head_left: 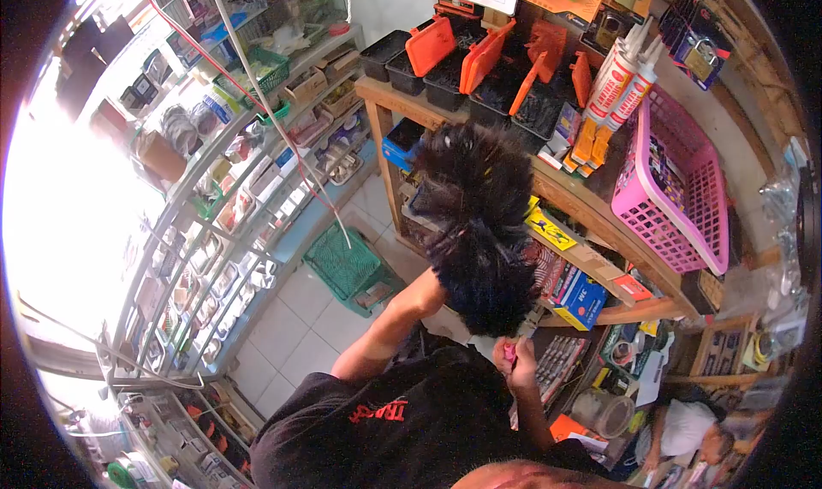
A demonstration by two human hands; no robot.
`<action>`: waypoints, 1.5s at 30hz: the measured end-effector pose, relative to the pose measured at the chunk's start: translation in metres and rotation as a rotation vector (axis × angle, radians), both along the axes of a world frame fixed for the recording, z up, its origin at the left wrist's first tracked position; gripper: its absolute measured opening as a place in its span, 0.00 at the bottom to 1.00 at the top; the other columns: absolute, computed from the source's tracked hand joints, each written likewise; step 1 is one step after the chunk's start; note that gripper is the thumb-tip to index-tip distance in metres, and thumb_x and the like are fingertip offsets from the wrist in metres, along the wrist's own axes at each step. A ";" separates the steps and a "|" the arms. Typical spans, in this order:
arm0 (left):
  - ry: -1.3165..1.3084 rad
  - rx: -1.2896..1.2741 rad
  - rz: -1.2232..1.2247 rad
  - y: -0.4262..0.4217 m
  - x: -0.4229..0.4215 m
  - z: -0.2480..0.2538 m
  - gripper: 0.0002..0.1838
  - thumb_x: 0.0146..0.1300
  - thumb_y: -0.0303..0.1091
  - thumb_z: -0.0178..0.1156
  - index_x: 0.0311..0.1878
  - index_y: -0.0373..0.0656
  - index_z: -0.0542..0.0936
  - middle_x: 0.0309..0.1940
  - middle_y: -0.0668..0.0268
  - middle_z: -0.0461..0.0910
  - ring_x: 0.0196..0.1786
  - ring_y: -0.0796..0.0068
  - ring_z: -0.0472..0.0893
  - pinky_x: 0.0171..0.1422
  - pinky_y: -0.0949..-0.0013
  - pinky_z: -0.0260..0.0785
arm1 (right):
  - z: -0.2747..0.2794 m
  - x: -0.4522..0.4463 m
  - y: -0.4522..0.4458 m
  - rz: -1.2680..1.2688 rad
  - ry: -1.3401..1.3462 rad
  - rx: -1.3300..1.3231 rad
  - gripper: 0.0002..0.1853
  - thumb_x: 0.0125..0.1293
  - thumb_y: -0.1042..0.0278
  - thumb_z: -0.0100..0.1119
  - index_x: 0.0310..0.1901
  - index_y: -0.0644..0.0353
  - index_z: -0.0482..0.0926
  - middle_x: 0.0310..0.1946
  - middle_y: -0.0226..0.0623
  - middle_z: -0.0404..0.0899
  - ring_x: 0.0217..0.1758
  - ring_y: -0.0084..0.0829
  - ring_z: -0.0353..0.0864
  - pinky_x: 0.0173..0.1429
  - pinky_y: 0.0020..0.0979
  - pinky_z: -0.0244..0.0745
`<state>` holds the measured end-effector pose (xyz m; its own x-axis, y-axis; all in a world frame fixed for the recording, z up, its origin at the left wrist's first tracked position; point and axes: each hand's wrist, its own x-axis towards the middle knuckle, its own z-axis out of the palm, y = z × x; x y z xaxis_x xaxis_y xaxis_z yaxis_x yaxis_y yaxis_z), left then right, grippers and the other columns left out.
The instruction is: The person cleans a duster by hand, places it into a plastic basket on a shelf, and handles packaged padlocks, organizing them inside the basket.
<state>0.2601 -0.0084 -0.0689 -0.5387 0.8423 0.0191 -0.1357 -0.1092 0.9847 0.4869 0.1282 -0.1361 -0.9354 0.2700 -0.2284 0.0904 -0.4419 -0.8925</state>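
A black feather duster [479, 232] fills the middle of the view, its fluffy head pointing up toward the wooden shelf. Near its lower end, my right hand [515, 365] is closed around a pink handle [510, 350] in front of my chest. My left forearm [385, 330] reaches up from the black sleeve and passes behind the feathers. The duster covers my left hand, so its fingers do not show.
Black bins [445, 91] with orange lids, sealant tubes [625, 86] and a pink basket [664, 206] stand on the wooden shelf. A green plastic stool [347, 262] is on the tiled floor, beside glass display shelves. Another person [685, 429] is at lower right.
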 end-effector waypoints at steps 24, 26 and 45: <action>-0.646 0.573 0.517 0.006 0.002 0.094 0.33 0.72 0.58 0.37 0.65 0.39 0.67 0.61 0.56 0.71 0.64 0.61 0.71 0.71 0.56 0.59 | -0.023 0.004 0.002 0.149 -0.152 -0.011 0.36 0.67 0.30 0.38 0.21 0.61 0.68 0.10 0.25 0.58 0.10 0.18 0.54 0.15 0.23 0.45; -0.501 0.581 0.548 0.001 -0.002 0.096 0.35 0.71 0.60 0.35 0.62 0.36 0.69 0.56 0.54 0.75 0.58 0.59 0.75 0.67 0.56 0.63 | -0.018 0.007 0.003 0.144 -0.207 0.001 0.35 0.69 0.32 0.37 0.21 0.61 0.68 0.10 0.25 0.59 0.11 0.17 0.54 0.16 0.23 0.45; -0.447 0.785 0.516 -0.010 -0.032 0.103 0.43 0.69 0.65 0.24 0.54 0.29 0.70 0.44 0.43 0.79 0.52 0.38 0.76 0.62 0.45 0.65 | -0.067 0.049 0.025 0.157 0.017 0.043 0.30 0.67 0.33 0.43 0.24 0.56 0.68 0.14 0.30 0.62 0.14 0.20 0.54 0.19 0.25 0.46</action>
